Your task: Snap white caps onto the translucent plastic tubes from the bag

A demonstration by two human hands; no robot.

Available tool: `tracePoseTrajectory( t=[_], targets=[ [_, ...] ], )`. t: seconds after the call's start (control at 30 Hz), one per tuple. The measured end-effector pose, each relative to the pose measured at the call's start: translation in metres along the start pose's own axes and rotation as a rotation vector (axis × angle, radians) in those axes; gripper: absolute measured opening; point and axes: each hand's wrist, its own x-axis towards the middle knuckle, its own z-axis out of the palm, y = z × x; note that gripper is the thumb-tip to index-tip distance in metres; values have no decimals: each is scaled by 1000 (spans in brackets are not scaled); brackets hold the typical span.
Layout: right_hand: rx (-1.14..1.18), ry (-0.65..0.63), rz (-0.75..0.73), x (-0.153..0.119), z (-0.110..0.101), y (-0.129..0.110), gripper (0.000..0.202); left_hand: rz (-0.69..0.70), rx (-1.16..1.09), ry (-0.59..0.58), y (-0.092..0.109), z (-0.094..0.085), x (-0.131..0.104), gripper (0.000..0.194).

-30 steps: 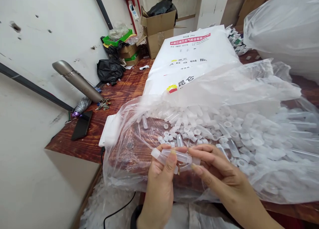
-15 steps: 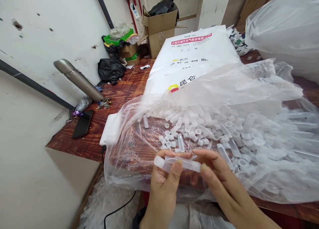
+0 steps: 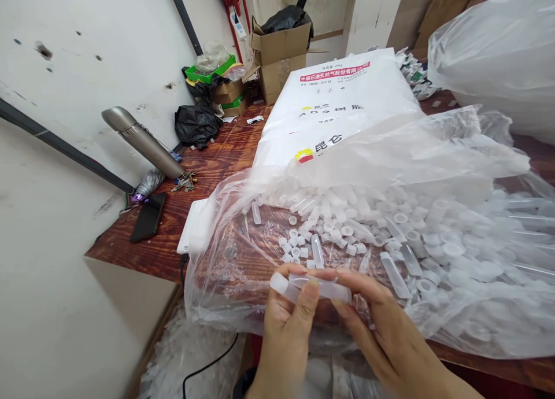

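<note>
clasping two tubes (image 3: 335, 291) in left grip (image 3: 287, 321), right grip (image 3: 381, 324) pinching one's end; wood-grain table (image 3: 234, 141) beside white wall (image 3: 56, 225).

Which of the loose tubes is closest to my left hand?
The translucent tube just beyond your left hand, beside small white caps. In the picture, its near end comes right up to that hand; the other loose tubes lie farther off.

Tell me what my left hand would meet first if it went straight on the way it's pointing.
Past the tubes it holds, your left hand would probably meet the loose white caps just ahead, though the hand looks raised and might pass above them; depth is unclear.
</note>
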Motion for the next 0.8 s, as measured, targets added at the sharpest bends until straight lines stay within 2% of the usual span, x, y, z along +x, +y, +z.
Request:
tracePoseTrajectory(
  t=[0.13, 0.23, 0.27, 0.37, 0.4, 0.43, 0.53, 0.6, 0.7, 0.8],
  targets=[
    [74, -46, 159, -1, 2, 2, 36, 9, -11, -31, -2, -1, 0, 32],
    [60, -8, 49, 0, 3, -1, 36, 18, 20, 33, -5, -2, -2, 30],
    [93, -13, 69, 1, 3, -3, 33, 26, 34, 49, -7, -3, -3, 29],
    [292, -132, 364, 3, 0, -5, 36, 27, 61, 4, -9, -6, -4, 24],
    [323, -159, 415, 3, -1, -4, 39, 26, 66, -12, -8, -7, -3, 24],
    [313, -166, 391, 3, -2, -3, 39, 31, 74, -11, -7, -8, -2, 24],
    [120, -76, 29, 4, -2, 4, 41, 61, 93, 41, -4, -9, 3, 28],
    [17, -19, -104, 4, 1, 5, 41, 53, 92, 51, -3, -8, 5, 29],
    [55, -17, 16, 5, 4, -4, 30, 31, 92, 41, -4, -6, 4, 32],
    [57, -122, 116, 11, -7, -8, 29, 58, 158, 51, 9, -11, 12, 35]
  ],
)
